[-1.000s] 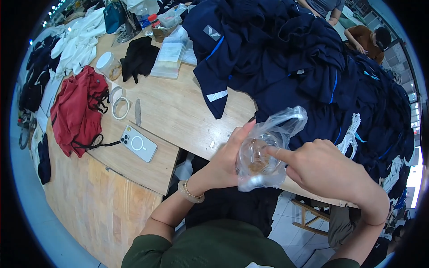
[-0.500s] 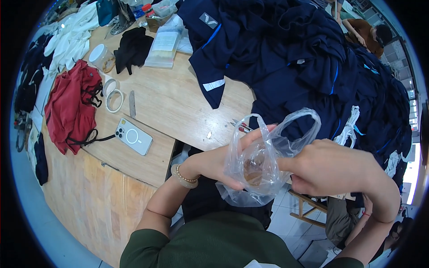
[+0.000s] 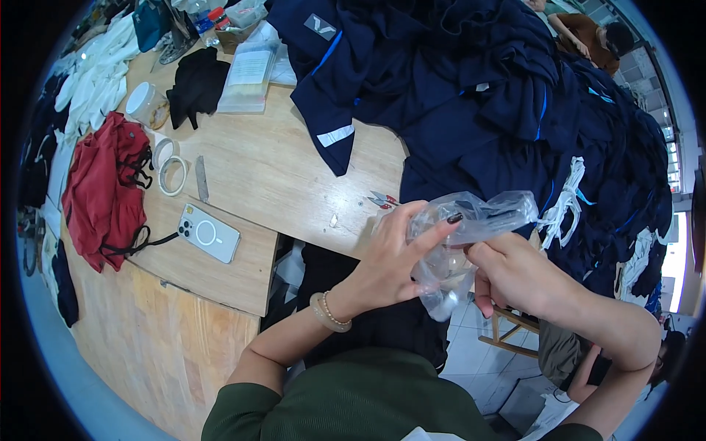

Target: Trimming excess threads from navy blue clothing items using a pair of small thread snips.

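A clear plastic bag with loop handles point(image 3: 448, 275) is bunched up between my two hands, in front of my body at the table's near edge. My left hand point(image 3: 393, 257) wraps the bag from the left, its fingers curved over the top. On the other side, my right hand point(image 3: 507, 268) closes on the bag, thumb and forefinger pinching the plastic. Whatever is inside the bag shows only dimly through the folds. Just beyond my left fingers, small thread snips with red handles point(image 3: 384, 200) lie on the wooden table point(image 3: 287, 162).
Navy garments point(image 3: 456, 95) are heaped at the far right, with a bundle of white cords point(image 3: 566, 206) on them. Leftward lie a phone point(image 3: 209, 233), tape rolls point(image 3: 173, 176), a grey strip point(image 3: 201, 178), a red garment point(image 3: 107, 191) and a jar point(image 3: 147, 105). A co-worker point(image 3: 588, 40) is behind the heap.
The bag has been tilted and gathered; its handles, upright before, now fold over to the right. My left hand has shifted from its side to over its top.
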Action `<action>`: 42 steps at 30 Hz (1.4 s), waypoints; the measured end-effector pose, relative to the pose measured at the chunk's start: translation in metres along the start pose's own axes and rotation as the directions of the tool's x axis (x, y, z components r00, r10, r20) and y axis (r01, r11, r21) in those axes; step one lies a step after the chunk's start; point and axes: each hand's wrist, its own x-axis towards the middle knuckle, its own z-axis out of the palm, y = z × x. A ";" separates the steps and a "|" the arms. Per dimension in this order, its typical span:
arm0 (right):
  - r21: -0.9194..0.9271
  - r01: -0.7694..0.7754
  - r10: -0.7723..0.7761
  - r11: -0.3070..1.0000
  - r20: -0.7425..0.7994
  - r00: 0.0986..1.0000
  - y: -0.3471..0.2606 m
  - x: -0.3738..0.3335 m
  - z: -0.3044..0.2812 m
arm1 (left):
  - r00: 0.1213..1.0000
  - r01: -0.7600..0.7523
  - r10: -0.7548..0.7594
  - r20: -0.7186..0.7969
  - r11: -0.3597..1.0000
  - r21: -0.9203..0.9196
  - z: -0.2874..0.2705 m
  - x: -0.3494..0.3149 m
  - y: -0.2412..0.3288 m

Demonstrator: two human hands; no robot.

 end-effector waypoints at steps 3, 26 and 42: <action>0.138 -0.121 0.115 0.983 0.055 0.992 0.006 0.004 0.001 | 0.999 0.017 -0.017 -0.030 1.000 -0.015 0.010 -0.004 0.002; -0.803 0.236 -0.525 0.547 -0.109 0.844 0.004 -0.019 0.009 | 0.991 0.114 -0.086 0.103 0.943 -0.311 -0.013 0.002 -0.008; -0.690 0.616 -0.662 0.381 0.262 0.702 0.036 0.002 0.048 | 0.598 0.730 0.175 0.782 0.285 -0.622 0.024 -0.084 -0.042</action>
